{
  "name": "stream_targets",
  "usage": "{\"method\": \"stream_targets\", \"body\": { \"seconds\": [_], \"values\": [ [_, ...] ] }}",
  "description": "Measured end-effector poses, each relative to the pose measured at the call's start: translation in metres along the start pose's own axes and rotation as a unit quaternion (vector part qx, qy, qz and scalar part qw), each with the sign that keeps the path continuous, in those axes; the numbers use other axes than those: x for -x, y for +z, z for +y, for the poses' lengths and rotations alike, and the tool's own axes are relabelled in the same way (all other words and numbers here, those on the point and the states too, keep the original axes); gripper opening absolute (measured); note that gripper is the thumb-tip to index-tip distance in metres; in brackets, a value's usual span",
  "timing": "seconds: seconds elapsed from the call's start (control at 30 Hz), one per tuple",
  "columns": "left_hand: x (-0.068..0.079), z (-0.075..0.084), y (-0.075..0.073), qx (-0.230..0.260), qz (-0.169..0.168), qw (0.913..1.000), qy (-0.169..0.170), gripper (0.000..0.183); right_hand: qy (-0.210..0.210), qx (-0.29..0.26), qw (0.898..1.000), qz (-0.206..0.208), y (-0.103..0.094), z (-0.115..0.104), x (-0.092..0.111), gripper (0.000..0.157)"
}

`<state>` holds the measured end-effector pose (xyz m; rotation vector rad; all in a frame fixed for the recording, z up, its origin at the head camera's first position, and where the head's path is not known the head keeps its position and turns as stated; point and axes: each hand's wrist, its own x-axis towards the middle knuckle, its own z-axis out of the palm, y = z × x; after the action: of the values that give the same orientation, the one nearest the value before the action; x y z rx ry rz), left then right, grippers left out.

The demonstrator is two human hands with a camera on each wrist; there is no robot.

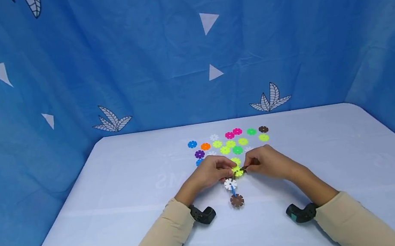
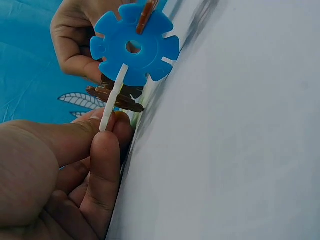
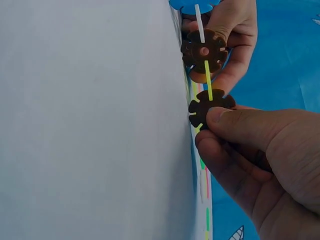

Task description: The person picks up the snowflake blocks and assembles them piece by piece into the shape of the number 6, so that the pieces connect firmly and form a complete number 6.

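Observation:
A chain of notched plastic discs is slotted edge to edge between the hands. It runs from a brown disc point(image 1: 237, 200) nearest the person through a blue disc point(image 2: 112, 47), a white disc point(image 1: 230, 184) and a second brown disc point(image 3: 204, 51) to a yellow disc point(image 1: 238, 171). My left hand point(image 1: 206, 174) grips the chain around its middle; which disc its fingertips press is partly hidden. Between thumb and forefinger, my right hand point(image 1: 270, 163) pinches a dark brown disc point(image 3: 200, 111), whose edge meets the yellow disc in the right wrist view.
Loose discs lie flat beyond the hands on the white table point(image 1: 114, 189), among them an orange disc point(image 1: 206, 146), a purple disc point(image 1: 199, 154), a green disc point(image 1: 238, 150) and a pink disc point(image 1: 237, 131). A blue curtain point(image 1: 171, 57) hangs behind.

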<state>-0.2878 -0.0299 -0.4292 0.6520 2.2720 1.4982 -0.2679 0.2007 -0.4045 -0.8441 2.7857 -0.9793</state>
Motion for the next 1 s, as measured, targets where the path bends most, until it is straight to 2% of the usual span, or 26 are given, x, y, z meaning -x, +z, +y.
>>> {"method": "stream_targets", "body": {
  "seconds": [0.2, 0.47, 0.57, 0.77, 0.83, 1.0],
  "values": [
    [0.001, -0.002, -0.001, -0.001, -0.005, 1.0, 0.0, 0.018, 0.001, -0.001, 1.0, -0.002, 0.001, -0.001, -0.001, 0.015],
    [0.003, -0.002, -0.002, -0.027, -0.02, 0.9994, 0.007, 0.019, -0.009, 0.012, 1.0, -0.02, -0.002, 0.007, 0.0, 0.021],
    [0.004, 0.0, -0.002, -0.043, -0.022, 0.9988, 0.009, 0.02, 0.019, 0.044, 0.999, -0.002, -0.009, 0.013, 0.004, 0.024],
    [0.004, 0.003, 0.0, -0.052, -0.031, 0.9981, 0.01, 0.019, 0.128, 0.084, 0.988, 0.031, -0.021, 0.032, 0.011, 0.043],
    [0.004, 0.003, 0.0, -0.056, -0.029, 0.998, 0.009, 0.019, 0.142, 0.079, 0.986, 0.032, -0.022, 0.037, 0.011, 0.048],
    [0.003, 0.003, 0.0, -0.067, -0.018, 0.9976, 0.008, 0.017, 0.137, 0.09, 0.986, 0.021, -0.018, 0.042, 0.007, 0.057]
  ]
}}
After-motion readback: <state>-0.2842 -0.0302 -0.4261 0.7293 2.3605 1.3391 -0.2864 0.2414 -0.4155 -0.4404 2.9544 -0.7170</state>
